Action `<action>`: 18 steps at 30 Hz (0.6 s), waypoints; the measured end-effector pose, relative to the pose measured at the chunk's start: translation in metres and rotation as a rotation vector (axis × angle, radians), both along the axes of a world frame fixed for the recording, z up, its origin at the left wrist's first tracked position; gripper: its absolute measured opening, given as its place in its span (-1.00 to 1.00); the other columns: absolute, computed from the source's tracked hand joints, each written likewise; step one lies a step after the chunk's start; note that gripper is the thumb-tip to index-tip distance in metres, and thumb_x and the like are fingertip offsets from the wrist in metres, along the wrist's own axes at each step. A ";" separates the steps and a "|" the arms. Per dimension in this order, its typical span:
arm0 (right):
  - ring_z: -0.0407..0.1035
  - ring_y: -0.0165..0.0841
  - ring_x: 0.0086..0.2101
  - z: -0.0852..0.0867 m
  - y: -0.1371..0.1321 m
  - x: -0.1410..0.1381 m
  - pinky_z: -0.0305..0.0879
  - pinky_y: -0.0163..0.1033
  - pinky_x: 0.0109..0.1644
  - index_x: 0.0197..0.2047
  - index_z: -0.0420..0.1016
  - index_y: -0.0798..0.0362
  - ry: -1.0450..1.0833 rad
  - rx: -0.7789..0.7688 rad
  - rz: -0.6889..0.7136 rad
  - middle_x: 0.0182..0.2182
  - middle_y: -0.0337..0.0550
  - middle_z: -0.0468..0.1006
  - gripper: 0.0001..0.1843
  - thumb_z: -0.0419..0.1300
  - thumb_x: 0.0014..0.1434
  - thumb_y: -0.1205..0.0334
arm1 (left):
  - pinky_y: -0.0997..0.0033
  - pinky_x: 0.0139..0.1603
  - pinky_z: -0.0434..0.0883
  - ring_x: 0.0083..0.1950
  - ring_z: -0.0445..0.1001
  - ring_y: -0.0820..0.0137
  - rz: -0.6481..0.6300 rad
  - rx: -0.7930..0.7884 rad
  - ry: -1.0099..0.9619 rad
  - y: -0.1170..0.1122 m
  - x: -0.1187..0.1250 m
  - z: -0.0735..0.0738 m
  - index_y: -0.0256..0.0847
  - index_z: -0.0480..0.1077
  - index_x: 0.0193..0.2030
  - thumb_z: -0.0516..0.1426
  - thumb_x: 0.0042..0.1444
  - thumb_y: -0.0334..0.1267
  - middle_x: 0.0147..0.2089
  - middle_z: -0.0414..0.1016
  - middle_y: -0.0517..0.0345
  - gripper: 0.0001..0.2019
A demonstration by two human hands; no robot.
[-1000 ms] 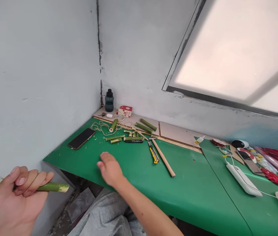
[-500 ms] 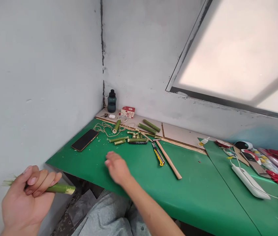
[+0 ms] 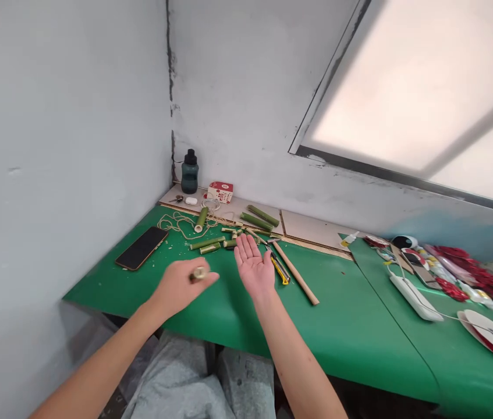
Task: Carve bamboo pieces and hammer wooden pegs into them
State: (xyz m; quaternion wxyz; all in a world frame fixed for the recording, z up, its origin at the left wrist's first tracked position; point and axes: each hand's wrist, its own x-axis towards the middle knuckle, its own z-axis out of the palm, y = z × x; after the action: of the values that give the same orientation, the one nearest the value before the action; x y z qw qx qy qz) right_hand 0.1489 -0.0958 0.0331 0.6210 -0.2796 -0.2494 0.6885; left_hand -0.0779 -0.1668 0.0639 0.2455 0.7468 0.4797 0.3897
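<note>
My left hand [image 3: 181, 285] is closed around a short bamboo piece [image 3: 199, 273], whose pale cut end points toward me above the green tabletop [image 3: 337, 337]. To its right, my right hand [image 3: 255, 267] is open with the palm up and fingers stretched out, holding nothing. Beyond the hands lie several cut bamboo pieces [image 3: 210, 248], partly hidden by my right hand. A yellow utility knife [image 3: 281, 272] and a hammer [image 3: 298, 273] with a wooden handle lie just right of that hand.
A phone [image 3: 142, 248] lies at the left. Behind are twine [image 3: 176, 224], a standing bamboo tube [image 3: 201, 220], a dark bottle [image 3: 189, 173], a red and white box [image 3: 220, 192] and two bamboo lengths [image 3: 259, 219]. A white power strip [image 3: 416, 298] lies at the right.
My left hand has moved from the lower left to over the table with the bamboo piece. My right hand has moved right and turned palm up. The view has shifted slightly.
</note>
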 end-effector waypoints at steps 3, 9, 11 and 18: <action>0.35 -0.31 0.32 -0.008 0.023 0.035 0.19 -0.05 0.47 0.06 0.59 -0.08 -0.054 0.004 -0.075 0.32 -0.13 0.48 -0.22 -0.41 0.47 -0.20 | 0.22 -0.20 0.32 -0.27 0.44 0.23 -0.191 0.091 0.305 0.049 0.055 -0.026 -0.14 0.41 -0.26 0.09 0.35 0.16 -0.33 0.50 0.14 -0.60; 0.32 -0.17 0.34 -0.035 0.049 0.074 0.21 0.19 0.44 -0.01 0.62 -0.11 -0.227 -0.014 -0.168 0.27 -0.01 0.52 -0.29 -0.27 0.41 -0.28 | -0.10 0.36 0.27 0.42 0.32 -0.12 -0.336 0.077 0.405 0.068 0.087 -0.074 -0.19 0.21 0.47 -0.01 0.30 0.36 0.38 0.38 -0.23 -0.20; 0.30 -0.11 0.35 -0.033 0.056 0.073 0.21 0.26 0.42 -0.02 0.63 -0.12 -0.298 -0.009 -0.167 0.23 0.02 0.55 -0.26 -0.25 0.39 -0.34 | -0.12 0.57 0.01 0.64 -0.08 -0.07 -0.307 0.041 0.261 0.074 0.099 -0.071 -0.15 -0.17 0.62 -0.01 0.31 0.35 0.63 -0.06 -0.20 -0.07; 0.13 -0.21 0.44 0.026 0.086 0.036 0.07 0.19 0.50 0.48 0.22 -0.21 -0.676 0.402 -0.140 0.47 -0.22 0.24 -0.19 -0.38 0.42 -0.38 | -0.03 0.65 -0.27 0.67 -0.48 0.09 -0.191 -0.281 -0.821 0.170 0.174 -0.007 -0.04 0.08 0.56 0.09 0.26 0.35 0.68 -0.31 0.11 -0.15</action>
State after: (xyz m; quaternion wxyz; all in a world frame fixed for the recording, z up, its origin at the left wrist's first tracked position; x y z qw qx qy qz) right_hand 0.1853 -0.0095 0.0593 0.5916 -0.3795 -0.5498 0.4513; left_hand 0.0965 0.0031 0.0567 0.5499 0.5304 0.3194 0.5606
